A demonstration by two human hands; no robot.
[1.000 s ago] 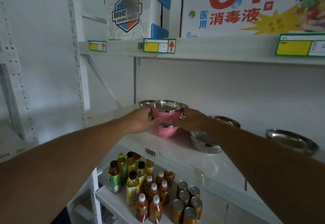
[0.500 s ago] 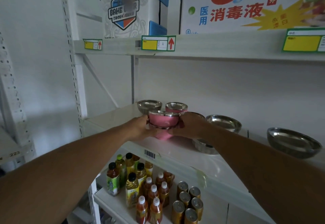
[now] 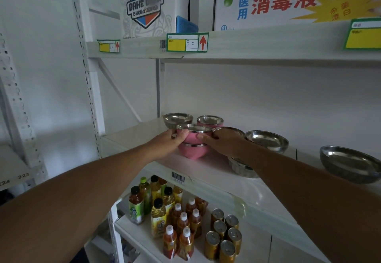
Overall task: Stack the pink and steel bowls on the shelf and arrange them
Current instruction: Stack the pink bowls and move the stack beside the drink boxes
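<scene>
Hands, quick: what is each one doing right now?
Left hand: closed on the left side of the top pink bowl.
Right hand: closed on the right side of that same bowl.

Pink bowls (image 3: 194, 137): glossy pink outer shell, polished metal rim and lining. Steel bowls (image 3: 267, 140): bare reflective metal. Shelf (image 3: 208, 165): smooth, glossy white surface. Boxes (image 3: 288, 0) above: printed cardboard. Cans (image 3: 223, 236): shiny metal.
</scene>
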